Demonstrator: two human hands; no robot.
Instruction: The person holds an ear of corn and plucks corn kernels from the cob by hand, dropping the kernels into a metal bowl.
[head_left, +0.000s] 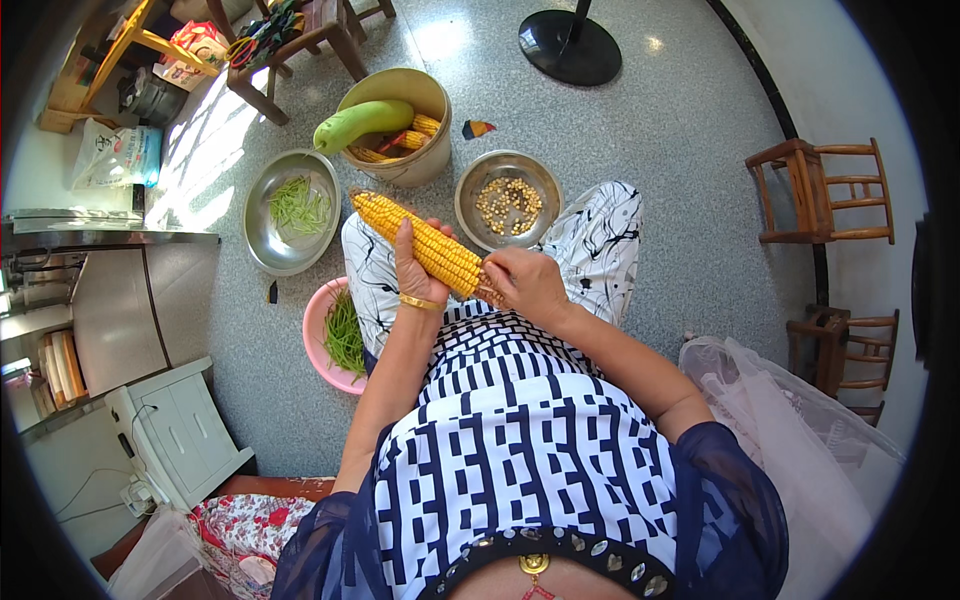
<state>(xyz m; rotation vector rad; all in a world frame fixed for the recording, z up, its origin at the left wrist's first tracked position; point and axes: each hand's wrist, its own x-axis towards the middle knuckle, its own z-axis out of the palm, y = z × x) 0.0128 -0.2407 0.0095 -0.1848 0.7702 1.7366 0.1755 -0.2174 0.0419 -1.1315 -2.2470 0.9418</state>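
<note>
My left hand grips a yellow ear of corn around its middle, thumb lying along the top. The ear slants across my lap, its tip up to the left. At the lower right end, my right hand has its fingers and thumb closed on the bare part of the cob, where kernels are gone. Its fingertips are partly hidden. Just beyond my knees, a steel bowl holds loose corn kernels.
A bucket holds a long green gourd and more corn ears. Left of it sits a steel basin with cut green pieces. A pink basin holds green beans. Wooden chairs stand at right.
</note>
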